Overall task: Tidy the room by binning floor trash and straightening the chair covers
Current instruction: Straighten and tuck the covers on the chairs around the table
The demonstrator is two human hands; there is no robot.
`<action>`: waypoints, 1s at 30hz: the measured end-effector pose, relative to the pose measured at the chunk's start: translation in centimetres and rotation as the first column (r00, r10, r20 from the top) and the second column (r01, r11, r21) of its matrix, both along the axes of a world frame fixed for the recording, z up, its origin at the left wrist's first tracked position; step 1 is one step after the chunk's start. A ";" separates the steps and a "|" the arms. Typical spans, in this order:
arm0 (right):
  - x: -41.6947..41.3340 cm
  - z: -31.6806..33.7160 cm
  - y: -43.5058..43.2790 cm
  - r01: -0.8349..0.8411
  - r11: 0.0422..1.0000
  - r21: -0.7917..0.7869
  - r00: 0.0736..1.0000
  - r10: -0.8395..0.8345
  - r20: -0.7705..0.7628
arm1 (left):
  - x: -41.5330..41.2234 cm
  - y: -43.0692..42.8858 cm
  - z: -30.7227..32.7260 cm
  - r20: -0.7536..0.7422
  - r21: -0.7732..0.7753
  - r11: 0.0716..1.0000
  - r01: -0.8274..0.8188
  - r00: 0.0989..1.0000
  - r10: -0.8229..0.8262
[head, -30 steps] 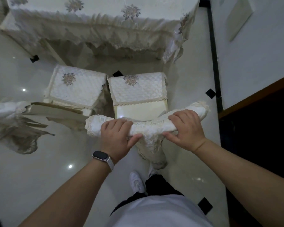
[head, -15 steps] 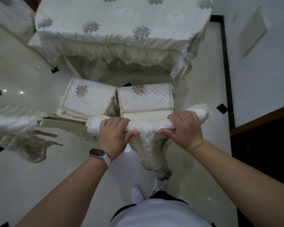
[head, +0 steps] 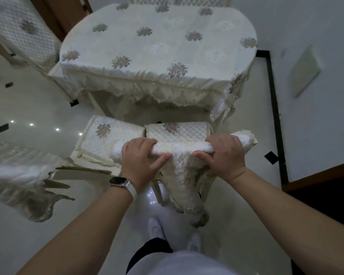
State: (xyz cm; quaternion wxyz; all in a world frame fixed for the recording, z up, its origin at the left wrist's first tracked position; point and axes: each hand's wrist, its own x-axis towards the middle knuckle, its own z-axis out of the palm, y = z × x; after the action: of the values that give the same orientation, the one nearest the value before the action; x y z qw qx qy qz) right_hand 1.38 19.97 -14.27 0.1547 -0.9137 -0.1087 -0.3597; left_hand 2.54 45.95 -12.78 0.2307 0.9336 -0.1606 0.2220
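Observation:
A cream quilted chair cover (head: 184, 171) is bunched over the top rail of the chair right in front of me, its lace hem hanging down the back. My left hand (head: 142, 157), with a watch on the wrist, grips the rail's left part through the cloth. My right hand (head: 224, 153) grips the right part the same way. Beyond the rail lies this chair's quilted seat (head: 179, 130). A second chair's seat (head: 107, 133) sits beside it on the left. No floor trash is in sight.
A table under a floral cream cloth (head: 159, 50) stands just past the chairs. Another covered chair back (head: 18, 175) is at the left edge, a further chair (head: 22, 32) at top left. A white wall (head: 316, 96) and dark doorway (head: 336, 195) close the right side.
The view has tilted up and drawn closer to the table, showing more tabletop. Both hands keep the same grip on the covered rail.

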 end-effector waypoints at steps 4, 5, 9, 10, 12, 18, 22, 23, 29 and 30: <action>2.3 0.9 0.1 0.022 1.000 0.007 0.999 -0.021 -0.035 | 2.8 -0.2 0.3 0.035 -0.045 0.999 0.005 0.999 -0.003; 3.0 1.2 0.1 0.035 0.999 0.005 0.998 -0.034 -0.050 | 3.6 -0.3 0.5 0.033 -0.057 0.998 0.002 0.999 -0.001; 5.8 2.5 0.1 0.085 0.996 0.005 0.993 -0.084 -0.080 | 7.1 -0.5 1.2 0.027 -0.084 0.996 0.003 1.000 0.000; 6.5 2.9 0.2 0.094 0.996 0.005 0.992 -0.093 -0.087 | 8.0 -0.5 1.4 0.027 -0.088 0.996 0.001 1.000 0.001; 8.1 3.6 0.4 0.105 0.994 0.012 0.989 -0.104 -0.102 | 9.9 -0.6 1.8 0.013 -0.093 0.996 0.002 1.000 -0.001; 12.1 5.0 1.0 0.128 0.990 0.055 0.974 -0.115 -0.195 | 14.7 -0.3 3.3 0.040 -0.121 0.990 0.077 0.997 -0.073; 13.4 4.9 2.1 0.164 0.985 0.057 0.970 -0.151 -0.191 | 17.5 0.9 3.3 0.048 -0.121 0.985 0.122 0.992 -0.117; 13.5 4.8 2.7 0.173 0.983 0.058 0.970 -0.160 -0.186 | 18.1 1.3 3.2 0.052 -0.122 0.982 0.142 0.989 -0.136; 13.9 4.0 6.4 0.200 0.978 0.055 0.966 -0.188 -0.178 | 21.6 4.7 2.7 0.027 -0.103 0.966 0.239 0.971 -0.237; 14.1 3.9 6.8 0.206 0.977 0.050 0.966 -0.195 -0.171 | 21.9 5.1 2.6 0.030 -0.103 0.963 0.247 0.969 -0.246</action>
State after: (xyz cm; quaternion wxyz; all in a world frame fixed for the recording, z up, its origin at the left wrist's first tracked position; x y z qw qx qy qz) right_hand 15.50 26.75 -10.36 0.1566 -0.9409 0.0097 -0.3001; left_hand 24.49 51.03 -10.14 0.3043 0.8910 -0.2654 0.2075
